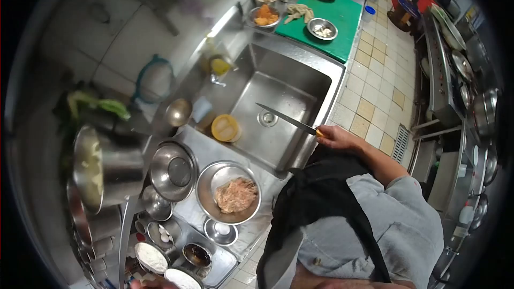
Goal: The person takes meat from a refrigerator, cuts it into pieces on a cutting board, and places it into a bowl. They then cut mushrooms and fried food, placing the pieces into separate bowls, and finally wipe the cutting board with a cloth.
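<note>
My right hand (334, 137) is closed round the yellow handle of a long knife (286, 119), whose blade lies over the steel sink (321, 83), pointing at the wall side. My left forearm (321, 282) runs along the bottom edge. What appears to be my left hand (152, 284) shows only as a sliver of skin beside two bowls of white powder (151, 257); its fingers are cut off by the frame. Between the two hands, a steel bowl (205, 195) of minced meat (236, 195) rests on the counter, near a yellow-rimmed round container (226, 128) beside the sink.
Beyond the sink, a green board (345, 32) carries a small bowl (322, 29), a dish and a cloth (300, 13). Large pots (115, 166) and a strainer (174, 171) stand along the wall side. A bowl of eggs (160, 235) and a dark sauce bowl (197, 255) sit nearby. Stoves (444, 69) line the far aisle.
</note>
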Tool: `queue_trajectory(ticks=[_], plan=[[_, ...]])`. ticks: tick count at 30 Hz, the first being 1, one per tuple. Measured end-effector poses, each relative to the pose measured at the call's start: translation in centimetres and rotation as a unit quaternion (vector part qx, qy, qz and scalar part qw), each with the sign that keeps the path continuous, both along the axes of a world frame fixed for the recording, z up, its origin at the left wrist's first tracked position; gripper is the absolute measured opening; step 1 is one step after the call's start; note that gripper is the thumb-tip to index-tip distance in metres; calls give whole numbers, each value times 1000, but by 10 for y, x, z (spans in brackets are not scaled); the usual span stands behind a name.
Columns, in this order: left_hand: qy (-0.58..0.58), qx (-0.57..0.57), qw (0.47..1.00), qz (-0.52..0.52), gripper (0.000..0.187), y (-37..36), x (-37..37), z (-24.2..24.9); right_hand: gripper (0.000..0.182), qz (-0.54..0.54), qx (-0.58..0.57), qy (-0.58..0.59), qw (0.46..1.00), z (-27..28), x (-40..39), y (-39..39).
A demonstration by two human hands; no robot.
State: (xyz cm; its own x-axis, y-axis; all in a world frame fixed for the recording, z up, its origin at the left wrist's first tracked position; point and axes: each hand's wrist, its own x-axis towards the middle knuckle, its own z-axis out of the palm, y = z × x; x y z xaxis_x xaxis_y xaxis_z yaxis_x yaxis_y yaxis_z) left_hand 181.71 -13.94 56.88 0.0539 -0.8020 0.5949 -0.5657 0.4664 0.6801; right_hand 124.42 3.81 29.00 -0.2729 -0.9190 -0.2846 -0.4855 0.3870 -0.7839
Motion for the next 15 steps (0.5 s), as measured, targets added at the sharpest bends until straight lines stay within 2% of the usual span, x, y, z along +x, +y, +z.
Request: queue_trajectory(ticks=[1,2,3,4,5,7,8,9,11,13,15], plan=[[120,59,982,-134,24,3,-22,-2,29,2,16,1,1000,8,-9,8],[119,64,981,-140,24,7,-51,-3,30,2,29,3,1000,12,-19,18],[192,149,941,-236,26,9,-84,-4,30,-5,30,3,1000,14,-29,28],[259,231,879,-328,29,13,-110,-6,30,-20,15,-7,1000,15,-38,40],[154,249,918,-269,34,16,-127,-5,31,-35,-2,-19,999,17,-48,52],[222,256,885,-319,41,9,-166,-30,34,-55,-10,-28,998,16,-77,75],[196,295,884,-305,51,10,-188,-32,34,-70,-20,-29,997,7,-94,89],[235,312,787,-478,56,1,-208,-38,34,-83,-29,-29,996,-1,-112,101],[269,328,820,-385,59,18,-282,-49,35,-101,-55,-12,993,-15,-152,125],[294,360,814,-348,56,28,-350,-67,37,-112,-85,-19,990,-28,-197,149],[294,413,799,-324,50,39,-421,-82,37,-114,-50,-61,990,-20,-237,171]])
